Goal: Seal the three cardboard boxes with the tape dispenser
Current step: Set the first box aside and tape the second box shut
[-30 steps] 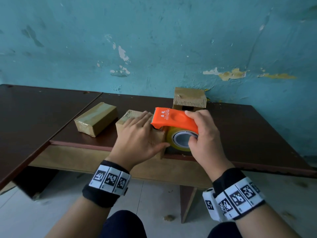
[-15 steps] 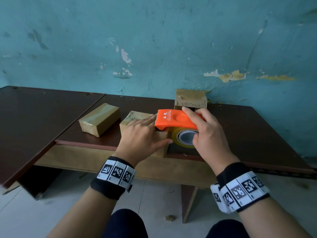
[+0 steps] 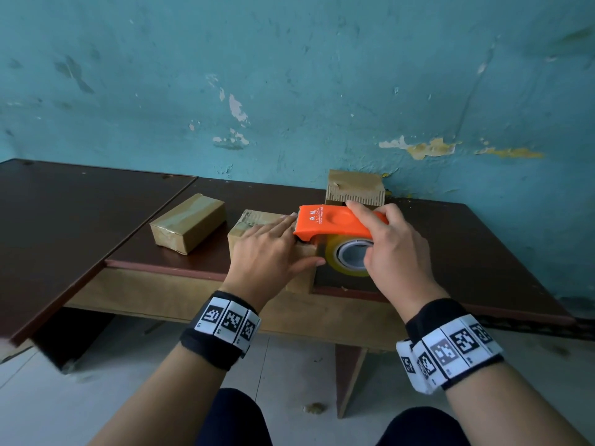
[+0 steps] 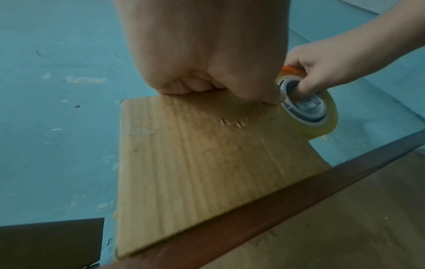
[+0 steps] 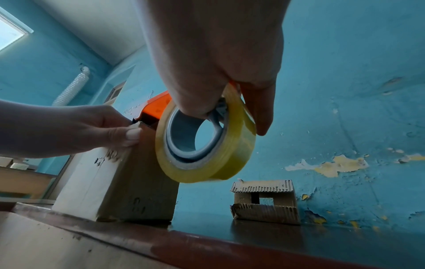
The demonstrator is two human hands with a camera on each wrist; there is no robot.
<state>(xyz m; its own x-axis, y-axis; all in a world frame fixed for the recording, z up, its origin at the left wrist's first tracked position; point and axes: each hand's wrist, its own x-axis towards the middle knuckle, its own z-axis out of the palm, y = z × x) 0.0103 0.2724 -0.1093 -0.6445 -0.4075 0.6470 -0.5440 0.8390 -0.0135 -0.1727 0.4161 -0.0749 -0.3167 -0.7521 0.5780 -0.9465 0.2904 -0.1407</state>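
My left hand (image 3: 273, 249) lies flat on top of the middle cardboard box (image 3: 249, 220), fingers straight, thumb (image 5: 128, 135) pressed against its near face at the top edge. My right hand (image 3: 396, 252) grips the orange tape dispenser (image 3: 328, 223), thumb in the core of the yellowish tape roll (image 3: 349, 257), fingers over the top. The dispenser's toothed front end rests at the box's right top edge, beside my left fingertips. The roll (image 5: 207, 145) hangs to the right of the box (image 5: 128, 182). A taped box (image 3: 186, 223) sits to the left.
A third box (image 3: 354, 188) with open, ragged flaps stands at the back by the teal wall; through the right wrist view this box (image 5: 264, 202) shows a hole. The dark table (image 3: 483, 252) has its front edge just under the middle box. A second tabletop (image 3: 64, 220) adjoins on the left.
The dispenser has tipped from nose-up to nearly level, its front end settling onto the box top. My left hand has stayed on the box.
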